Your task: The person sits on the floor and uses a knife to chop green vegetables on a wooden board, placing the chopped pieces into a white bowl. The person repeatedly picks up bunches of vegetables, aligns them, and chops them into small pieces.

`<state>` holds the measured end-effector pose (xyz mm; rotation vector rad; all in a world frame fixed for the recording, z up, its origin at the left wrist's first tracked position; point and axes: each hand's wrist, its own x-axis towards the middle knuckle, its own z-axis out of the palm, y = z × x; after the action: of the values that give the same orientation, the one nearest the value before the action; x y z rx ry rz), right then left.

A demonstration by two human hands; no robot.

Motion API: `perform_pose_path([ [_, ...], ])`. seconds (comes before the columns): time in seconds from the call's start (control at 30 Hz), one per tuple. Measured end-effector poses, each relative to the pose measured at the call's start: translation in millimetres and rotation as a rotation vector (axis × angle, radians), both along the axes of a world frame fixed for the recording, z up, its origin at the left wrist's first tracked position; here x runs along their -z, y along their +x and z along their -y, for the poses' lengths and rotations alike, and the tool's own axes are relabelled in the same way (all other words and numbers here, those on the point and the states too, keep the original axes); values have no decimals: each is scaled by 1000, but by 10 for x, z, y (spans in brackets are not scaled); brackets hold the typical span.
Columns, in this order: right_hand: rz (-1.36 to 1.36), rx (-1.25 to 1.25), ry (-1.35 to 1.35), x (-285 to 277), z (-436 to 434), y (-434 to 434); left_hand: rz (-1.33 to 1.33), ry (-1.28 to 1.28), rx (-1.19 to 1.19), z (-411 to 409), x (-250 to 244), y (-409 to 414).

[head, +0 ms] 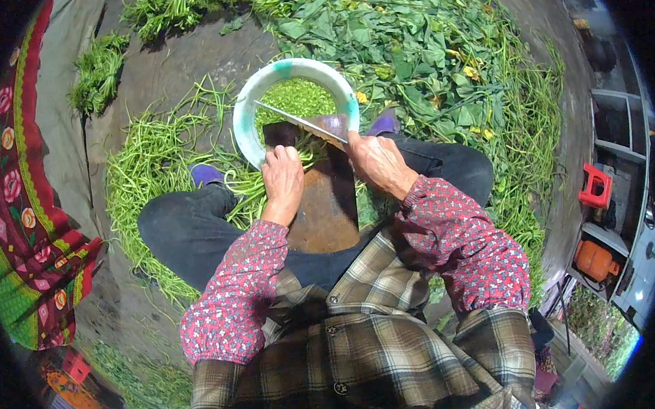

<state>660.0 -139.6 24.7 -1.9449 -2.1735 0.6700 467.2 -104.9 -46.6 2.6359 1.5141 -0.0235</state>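
A bundle of thin green stems [309, 154] lies across a brown wooden board [322, 205], pressed there by my left hand [283, 179] with its fingers curled over it. My right hand [381, 163] grips a knife [301, 120], its blade seen nearly edge-on and slanting up to the left above the board's far end. The handle is hidden in the fist. That end of the board reaches over the near side of a white and green basin [244, 123]. Finely chopped green pieces [294, 98] fill the basin's visible bottom.
Loose long stems [152, 152] are heaped to the left. Broad green leaves [408, 45], some yellowed, spread at the far right. Bundled greens [98, 72] lie at the far left, near a flowered red cloth [12, 182]. A red plastic stool [595, 186] stands at the right edge.
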Motion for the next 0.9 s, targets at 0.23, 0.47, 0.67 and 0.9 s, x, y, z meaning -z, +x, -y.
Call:
perform_pose_path([
  [0.23, 68, -21, 5, 172, -65, -104, -84, 0, 14, 3, -26, 26],
  [0.47, -71, 60, 53, 70, -136, -71, -22, -19, -12, -11, -12, 1],
  [0.67, 78, -14, -44, 178, -158, -124, 46, -39, -8, 15, -26, -1],
  [0.9, -145, 67, 208, 44, -167, -12, 32, 23, -92, -58, 107, -34],
])
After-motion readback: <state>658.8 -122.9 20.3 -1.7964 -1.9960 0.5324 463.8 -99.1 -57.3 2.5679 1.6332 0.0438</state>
